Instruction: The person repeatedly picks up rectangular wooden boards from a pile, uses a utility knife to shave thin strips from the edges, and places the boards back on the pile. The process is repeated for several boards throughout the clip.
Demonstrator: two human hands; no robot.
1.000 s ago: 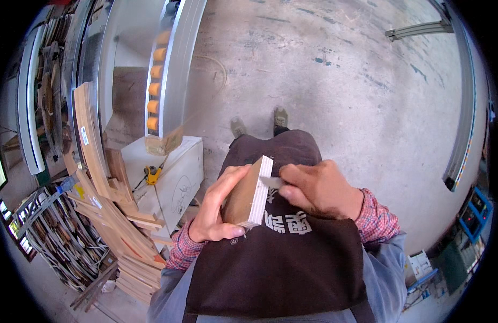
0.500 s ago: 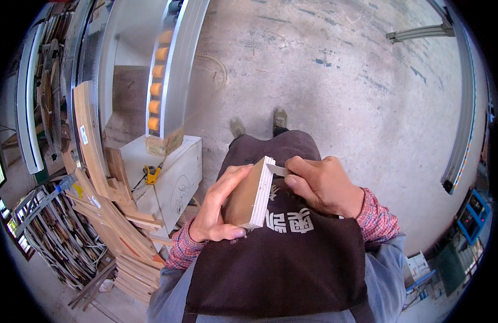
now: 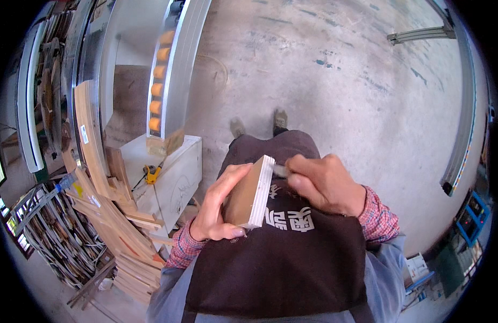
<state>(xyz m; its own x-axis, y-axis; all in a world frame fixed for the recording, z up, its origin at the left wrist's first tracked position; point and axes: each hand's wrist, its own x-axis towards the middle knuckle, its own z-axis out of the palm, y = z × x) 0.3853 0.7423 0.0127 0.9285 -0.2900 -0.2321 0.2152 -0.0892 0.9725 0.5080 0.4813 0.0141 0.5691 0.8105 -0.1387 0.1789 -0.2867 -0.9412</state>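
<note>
My left hand [image 3: 219, 207] is closed around a rectangular plywood block [image 3: 241, 202], its thumb at the near end and its fingers along the far left side. The block is tilted over my dark apron [image 3: 276, 269], with its pale layered edge turned to the right. My right hand [image 3: 327, 185] pinches a flat grey blade [image 3: 280, 170] like a putty knife, close to the upper end of that edge. Motion smears the blade, so I cannot tell whether it touches the wood. Its handle is hidden in my fist.
Left of me, a metal conveyor rail with orange rollers [image 3: 156, 89] ends above a white cabinet [image 3: 176, 185], where a yellow-handled tool [image 3: 151, 174] lies. Stacked wooden boards [image 3: 122, 239] stand nearby. Another metal rail [image 3: 457, 129] runs along the right. My shoes [image 3: 280, 118] are on the concrete floor [image 3: 335, 91].
My right hand has shifted slightly with the blade, which was sharp against the block's edge before and is blurred now. The block and my left hand have hardly moved.
</note>
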